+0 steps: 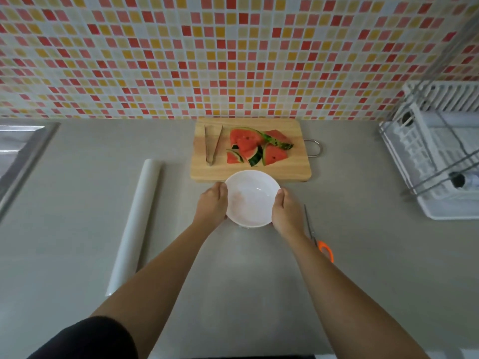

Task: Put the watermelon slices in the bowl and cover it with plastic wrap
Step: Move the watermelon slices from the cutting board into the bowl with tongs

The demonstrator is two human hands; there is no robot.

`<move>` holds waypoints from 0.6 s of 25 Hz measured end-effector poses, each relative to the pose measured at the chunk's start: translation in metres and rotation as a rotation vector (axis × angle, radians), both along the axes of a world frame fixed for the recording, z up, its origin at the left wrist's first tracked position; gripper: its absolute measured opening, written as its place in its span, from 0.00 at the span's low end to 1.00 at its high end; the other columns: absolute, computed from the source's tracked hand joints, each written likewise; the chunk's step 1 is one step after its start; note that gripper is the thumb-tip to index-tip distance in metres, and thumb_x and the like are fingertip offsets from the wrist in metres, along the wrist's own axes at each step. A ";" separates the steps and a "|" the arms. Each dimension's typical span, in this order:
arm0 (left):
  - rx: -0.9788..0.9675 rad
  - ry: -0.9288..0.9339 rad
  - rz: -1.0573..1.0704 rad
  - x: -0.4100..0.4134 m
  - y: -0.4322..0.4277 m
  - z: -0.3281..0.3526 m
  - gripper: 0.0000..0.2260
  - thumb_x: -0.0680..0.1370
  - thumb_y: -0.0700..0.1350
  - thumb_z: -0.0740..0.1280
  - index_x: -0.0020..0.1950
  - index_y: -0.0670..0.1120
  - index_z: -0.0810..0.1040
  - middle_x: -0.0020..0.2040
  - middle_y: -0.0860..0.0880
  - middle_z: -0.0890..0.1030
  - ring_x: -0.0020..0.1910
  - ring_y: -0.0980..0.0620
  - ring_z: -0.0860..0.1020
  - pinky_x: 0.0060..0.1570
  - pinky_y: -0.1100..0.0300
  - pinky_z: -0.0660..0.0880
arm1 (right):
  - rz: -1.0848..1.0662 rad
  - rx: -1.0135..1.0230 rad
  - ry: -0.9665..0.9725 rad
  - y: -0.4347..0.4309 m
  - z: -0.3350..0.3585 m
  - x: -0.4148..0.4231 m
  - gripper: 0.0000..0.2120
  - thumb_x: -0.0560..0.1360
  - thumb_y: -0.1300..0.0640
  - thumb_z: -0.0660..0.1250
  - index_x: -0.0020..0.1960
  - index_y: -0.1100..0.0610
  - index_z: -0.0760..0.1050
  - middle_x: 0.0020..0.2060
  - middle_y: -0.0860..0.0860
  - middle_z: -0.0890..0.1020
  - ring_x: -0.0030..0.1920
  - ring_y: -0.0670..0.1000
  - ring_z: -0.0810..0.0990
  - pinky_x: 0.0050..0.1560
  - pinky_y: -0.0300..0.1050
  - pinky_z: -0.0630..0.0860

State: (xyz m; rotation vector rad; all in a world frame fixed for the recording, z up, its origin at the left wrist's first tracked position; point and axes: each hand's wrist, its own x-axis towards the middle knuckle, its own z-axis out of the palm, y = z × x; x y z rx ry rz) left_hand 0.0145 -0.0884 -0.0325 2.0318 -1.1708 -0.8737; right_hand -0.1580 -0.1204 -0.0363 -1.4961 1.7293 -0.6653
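A white bowl (252, 196), with nothing in it, sits on the grey counter just in front of the wooden cutting board (293, 167). My left hand (212, 206) grips its left rim and my right hand (286, 213) grips its right rim. Several watermelon slices (255, 146) with green rind lie piled on the board. Metal tongs (213, 145) lie on the board's left part. A roll of plastic wrap (134, 224) lies lengthwise on the counter to the left.
Orange-handled scissors (320, 238) lie just right of my right forearm. A white dish rack (438, 149) fills the right side. A metal sink edge (23, 156) is at the far left. The tiled wall stands behind the board.
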 end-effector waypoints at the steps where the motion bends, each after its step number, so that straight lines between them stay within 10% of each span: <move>1: -0.014 -0.073 0.020 0.003 -0.002 0.000 0.17 0.82 0.54 0.50 0.54 0.46 0.73 0.47 0.43 0.79 0.48 0.40 0.78 0.43 0.50 0.76 | 0.002 -0.007 0.008 0.000 -0.001 0.000 0.17 0.80 0.51 0.48 0.56 0.57 0.73 0.50 0.58 0.81 0.50 0.60 0.77 0.47 0.50 0.72; 8: 0.151 -0.393 0.079 0.043 -0.099 0.014 0.28 0.79 0.55 0.60 0.70 0.35 0.62 0.66 0.36 0.68 0.64 0.37 0.68 0.63 0.47 0.64 | -0.003 -0.037 -0.006 -0.004 -0.011 -0.001 0.16 0.80 0.52 0.49 0.49 0.58 0.73 0.41 0.57 0.80 0.43 0.59 0.78 0.40 0.47 0.70; 15: 0.227 -0.270 0.139 0.055 -0.125 0.015 0.17 0.82 0.42 0.53 0.70 0.37 0.66 0.64 0.36 0.72 0.61 0.39 0.72 0.57 0.50 0.70 | -0.016 -0.035 -0.005 -0.006 -0.015 0.000 0.16 0.80 0.51 0.49 0.51 0.56 0.74 0.39 0.53 0.80 0.40 0.56 0.77 0.38 0.44 0.67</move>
